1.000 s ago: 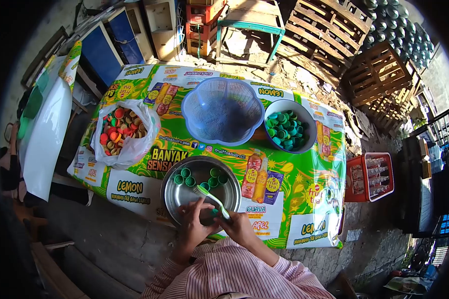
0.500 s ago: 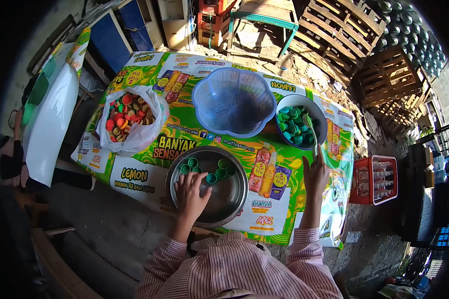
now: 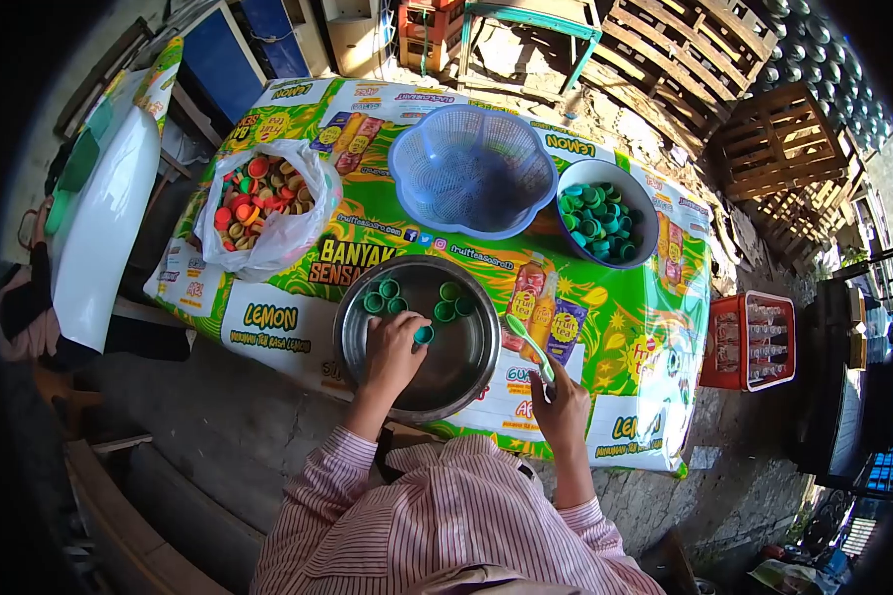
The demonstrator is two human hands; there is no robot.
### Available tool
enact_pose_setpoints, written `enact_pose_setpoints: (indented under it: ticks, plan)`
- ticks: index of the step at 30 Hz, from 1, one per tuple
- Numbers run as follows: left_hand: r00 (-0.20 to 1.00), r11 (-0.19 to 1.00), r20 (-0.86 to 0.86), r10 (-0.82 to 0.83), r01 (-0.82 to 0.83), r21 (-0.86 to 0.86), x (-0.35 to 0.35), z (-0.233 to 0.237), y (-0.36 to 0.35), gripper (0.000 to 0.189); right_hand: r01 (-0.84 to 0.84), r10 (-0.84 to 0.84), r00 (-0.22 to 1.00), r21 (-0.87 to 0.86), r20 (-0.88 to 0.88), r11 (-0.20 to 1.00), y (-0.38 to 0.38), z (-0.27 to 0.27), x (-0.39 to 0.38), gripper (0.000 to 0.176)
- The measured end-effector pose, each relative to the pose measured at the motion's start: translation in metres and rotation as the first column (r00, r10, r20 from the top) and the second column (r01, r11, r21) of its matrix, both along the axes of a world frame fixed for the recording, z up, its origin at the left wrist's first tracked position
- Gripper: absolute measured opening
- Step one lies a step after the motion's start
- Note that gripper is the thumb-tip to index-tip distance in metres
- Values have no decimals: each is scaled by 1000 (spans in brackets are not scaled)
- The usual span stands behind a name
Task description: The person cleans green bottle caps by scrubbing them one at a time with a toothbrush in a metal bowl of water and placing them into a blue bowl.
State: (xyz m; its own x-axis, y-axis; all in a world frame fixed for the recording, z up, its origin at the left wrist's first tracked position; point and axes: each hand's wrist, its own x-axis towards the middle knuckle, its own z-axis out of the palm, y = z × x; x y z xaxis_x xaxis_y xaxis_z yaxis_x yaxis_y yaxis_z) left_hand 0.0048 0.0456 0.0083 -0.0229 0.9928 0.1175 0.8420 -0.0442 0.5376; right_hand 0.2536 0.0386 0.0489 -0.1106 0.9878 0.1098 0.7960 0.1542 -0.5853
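My left hand (image 3: 395, 355) is inside a round metal basin (image 3: 486, 382), its fingers closed around the edge of a teal bottle cap (image 3: 424, 335). Several green bottle caps (image 3: 449, 299) lie in the basin beyond my fingers, in two small clusters. To the right of the basin, my right hand (image 3: 563, 405) is closed on the handle of a light green spoon (image 3: 528, 340). The spoon's head points up and left, toward the basin. A white bowl with a dark rim (image 3: 648, 198) holds a heap of green and teal caps (image 3: 600, 220).
A blue plastic colander (image 3: 471, 178) stands behind the basin. At the left, a white plastic bag (image 3: 313, 223) holds red, orange and tan caps. A printed green cover (image 3: 357, 213) lies over the table. A red crate (image 3: 729, 342) of bottles stands off the right edge.
My right hand has brought the spoon from the bowl of caps leftward and down, nearer the basin. My left hand has closed in on the teal cap. The view has tilted slightly.
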Motion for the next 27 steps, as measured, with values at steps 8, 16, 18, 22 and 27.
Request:
enact_pose_setpoints:
  ticks: [8,16,18,22,27]
  plan:
    - [999,998,-11,-31,30,-60,-12,-10,-25,35,-29,30,999,63,-11,998,-2,4,-4,27]
    - [999,997,16,-48,49,-52,-14,-11,-30,47,-49,49,999,56,5,997,-13,5,-11,31]
    - [998,998,57,-30,33,-60,-14,-11,-30,53,-52,52,999,60,-4,997,-14,4,-11,30]
    - [918,997,397,-20,50,-65,-16,1,-30,78,-72,73,997,57,-25,996,-17,2,-15,31]
    - [902,998,432,-13,38,-49,-17,7,-30,92,-157,158,987,29,-37,987,-21,7,-28,35]
